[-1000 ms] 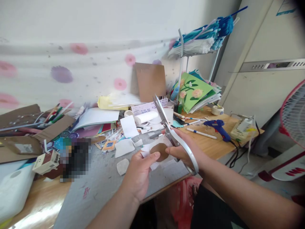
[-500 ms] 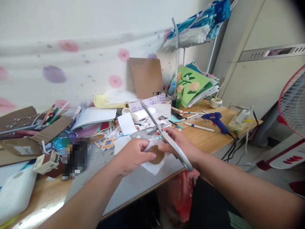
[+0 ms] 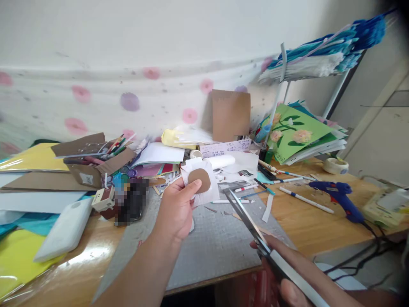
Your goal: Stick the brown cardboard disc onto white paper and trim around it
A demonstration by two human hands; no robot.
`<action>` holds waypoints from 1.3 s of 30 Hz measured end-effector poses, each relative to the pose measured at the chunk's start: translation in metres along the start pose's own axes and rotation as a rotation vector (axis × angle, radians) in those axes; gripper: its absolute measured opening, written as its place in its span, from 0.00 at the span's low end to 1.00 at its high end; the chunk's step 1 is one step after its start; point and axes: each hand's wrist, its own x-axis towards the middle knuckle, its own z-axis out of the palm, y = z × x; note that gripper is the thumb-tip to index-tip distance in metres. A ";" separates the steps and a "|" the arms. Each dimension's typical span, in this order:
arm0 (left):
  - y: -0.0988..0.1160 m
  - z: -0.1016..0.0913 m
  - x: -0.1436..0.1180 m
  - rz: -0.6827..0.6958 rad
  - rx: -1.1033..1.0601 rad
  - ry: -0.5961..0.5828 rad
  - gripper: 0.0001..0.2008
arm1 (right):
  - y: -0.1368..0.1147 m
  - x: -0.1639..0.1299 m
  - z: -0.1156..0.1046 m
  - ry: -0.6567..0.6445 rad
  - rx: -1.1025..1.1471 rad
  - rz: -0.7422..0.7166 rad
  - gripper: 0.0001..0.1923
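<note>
In the head view, our left hand (image 3: 174, 209) is closed on a white paper piece (image 3: 200, 181) with a brown round shape (image 3: 200, 179) stuck on it. Our thumb lies on the front of the paper and our other fingers are behind it. The hand holds the paper up above the grey cutting mat (image 3: 211, 243), with the arm reaching up from the bottom of the picture.

Our right hand (image 3: 287, 273) is low and to the right of the left hand, well apart from it. It is wrapped tight around the handles of the scissors (image 3: 255, 232). The blades are shut or almost shut, and the tip points up and left toward the held paper but does not touch it. The hand is partly cut off by the bottom edge.

We count one pair of scissors, one held paper piece and one brown shape on it.

To the right of the scissors, on the wooden desk (image 3: 303, 226), lies one blue glue gun (image 3: 340, 196). One white pen (image 3: 305, 199) lies between it and the blades. One roll of tape (image 3: 335, 165) sits farther back. Behind the held paper stands one brown cardboard sheet (image 3: 230, 115) against the wall. To the left of our left hand lies one white case (image 3: 65, 228).
</note>
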 end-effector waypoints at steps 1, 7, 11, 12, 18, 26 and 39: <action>-0.001 0.001 0.000 -0.008 -0.009 0.005 0.14 | -0.005 0.001 0.002 -0.031 0.004 0.007 0.34; -0.011 0.010 -0.003 -0.034 -0.024 -0.015 0.12 | -0.025 0.004 0.004 -0.020 -0.008 0.046 0.36; -0.014 0.013 -0.006 -0.038 -0.023 -0.054 0.10 | -0.011 -0.005 -0.001 0.006 -0.025 0.059 0.32; -0.014 0.013 -0.006 -0.038 -0.021 -0.059 0.10 | -0.007 -0.007 -0.002 0.018 -0.021 0.065 0.31; -0.014 0.013 -0.009 -0.040 -0.018 -0.065 0.10 | 0.003 -0.011 -0.004 0.063 0.008 0.116 0.32; -0.017 0.011 -0.005 -0.041 -0.051 -0.078 0.10 | 0.003 -0.015 -0.007 0.025 0.176 0.290 0.26; -0.024 0.001 0.002 -0.104 -0.079 -0.059 0.10 | 0.006 -0.002 -0.006 0.050 0.238 0.308 0.31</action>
